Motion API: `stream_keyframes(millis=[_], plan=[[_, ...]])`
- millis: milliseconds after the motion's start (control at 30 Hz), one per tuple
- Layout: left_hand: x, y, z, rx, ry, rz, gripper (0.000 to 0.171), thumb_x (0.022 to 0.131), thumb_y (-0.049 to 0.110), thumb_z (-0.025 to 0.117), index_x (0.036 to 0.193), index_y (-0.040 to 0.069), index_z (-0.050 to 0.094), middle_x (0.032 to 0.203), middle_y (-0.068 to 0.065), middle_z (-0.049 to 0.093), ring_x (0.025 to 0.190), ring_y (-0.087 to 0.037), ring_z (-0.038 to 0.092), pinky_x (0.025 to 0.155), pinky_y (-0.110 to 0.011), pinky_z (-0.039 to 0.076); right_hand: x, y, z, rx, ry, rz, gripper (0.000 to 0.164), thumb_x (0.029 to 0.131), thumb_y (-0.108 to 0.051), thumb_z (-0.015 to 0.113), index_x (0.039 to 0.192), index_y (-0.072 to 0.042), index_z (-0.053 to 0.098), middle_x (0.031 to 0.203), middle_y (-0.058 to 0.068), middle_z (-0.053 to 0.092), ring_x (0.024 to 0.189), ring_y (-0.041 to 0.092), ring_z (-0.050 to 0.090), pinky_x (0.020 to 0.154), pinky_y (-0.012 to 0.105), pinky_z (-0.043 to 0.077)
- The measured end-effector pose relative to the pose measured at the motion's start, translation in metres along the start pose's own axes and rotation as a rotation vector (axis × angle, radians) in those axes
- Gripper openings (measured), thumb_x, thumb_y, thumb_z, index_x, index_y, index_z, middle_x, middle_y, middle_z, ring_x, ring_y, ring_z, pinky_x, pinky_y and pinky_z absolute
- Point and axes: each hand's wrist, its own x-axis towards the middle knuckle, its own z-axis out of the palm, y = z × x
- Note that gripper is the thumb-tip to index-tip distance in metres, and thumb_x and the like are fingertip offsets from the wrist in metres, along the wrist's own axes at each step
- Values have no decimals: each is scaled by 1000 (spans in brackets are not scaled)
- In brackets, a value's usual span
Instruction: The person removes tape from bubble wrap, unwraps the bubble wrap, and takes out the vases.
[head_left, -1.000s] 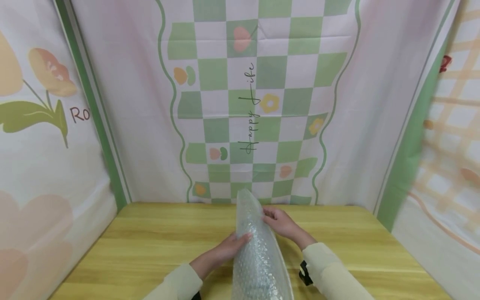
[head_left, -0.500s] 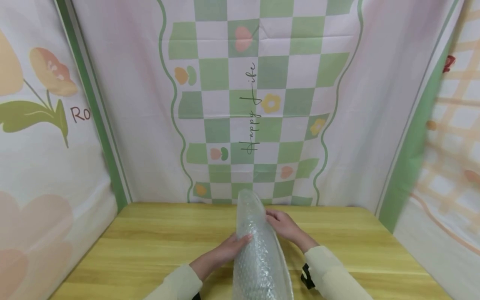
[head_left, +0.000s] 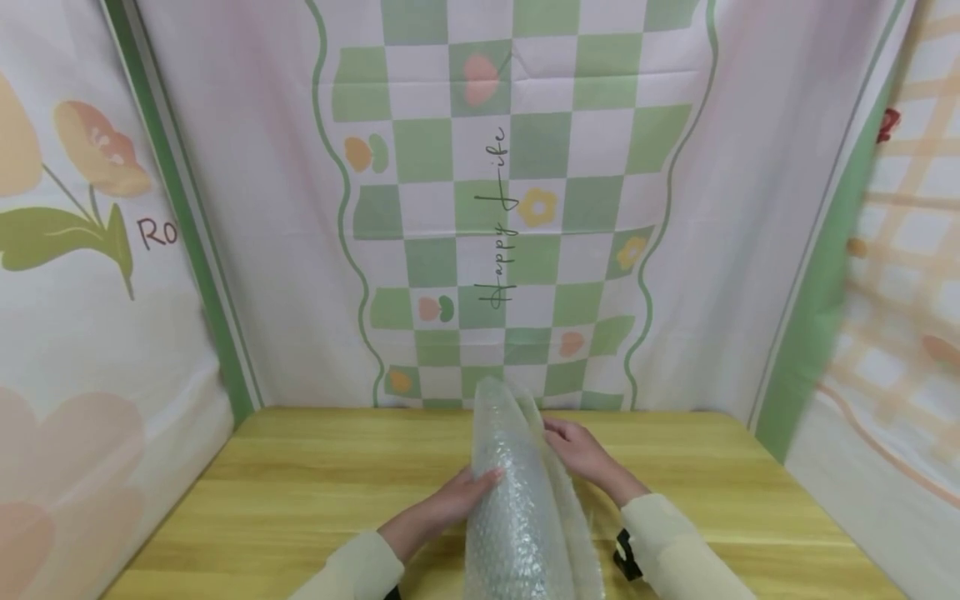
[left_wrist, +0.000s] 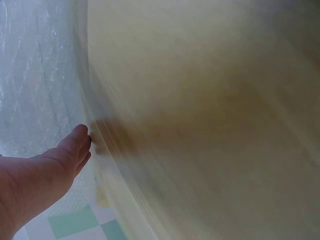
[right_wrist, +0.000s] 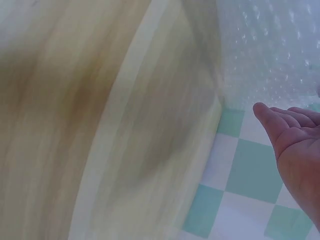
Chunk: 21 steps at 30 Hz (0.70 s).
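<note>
A roll of clear bubble wrap (head_left: 513,508) stands tilted at the middle of the table, its narrow top end pointing away from me. My left hand (head_left: 453,500) holds its left side, with the thumb lying over the front. At the upper right, my right hand (head_left: 581,450) pinches the loose outer edge, which stands apart from the roll. In the left wrist view, the left hand (left_wrist: 42,177) lies against the bubble wrap (left_wrist: 37,75). The right wrist view has the right hand (right_wrist: 297,145) at the edge of the bubble wrap (right_wrist: 270,50); its fingertips are partly hidden.
A wood-grain table (head_left: 322,467) lies under the hands. Behind it hangs a green-and-white checked cloth (head_left: 480,250). Printed cloths close in the left (head_left: 97,350) and right (head_left: 892,333) sides. A black strap (head_left: 627,554) shows at the right sleeve.
My right hand has moved a little to the right, drawing the loose edge away and widening the gap from the roll. My left hand has stayed in place.
</note>
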Motion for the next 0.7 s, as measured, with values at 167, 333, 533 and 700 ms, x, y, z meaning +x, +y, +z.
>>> stream_keyframes(millis=[167,333,533,700], plan=[[0,-1,0,9,-10,10,73,99,52,45,148,1,29,117,-11,60,109,-32,59,97,-53,46,-3,6,-5,-20,2,14,43,103,-14,44,135,15,45,137,30,48,127,44,44,106,53,35],[0,-1,0,28,-4,-6,74,98,56,46,144,0,34,114,-9,60,108,-29,59,99,-52,45,-7,11,-11,-35,-2,17,42,104,-13,43,135,15,45,138,30,46,129,45,41,108,54,33],[-1,-1,0,43,2,-7,74,97,57,46,143,-1,36,118,-11,59,113,-32,56,102,-54,41,-14,13,-19,-50,-19,28,43,104,-14,43,134,16,45,137,31,47,128,45,42,106,54,35],[0,-1,0,47,10,-3,74,98,56,46,143,-2,36,120,-12,58,116,-34,54,102,-56,39,-19,15,-25,-86,-19,0,41,102,-10,45,131,19,47,134,33,48,127,46,43,106,54,35]])
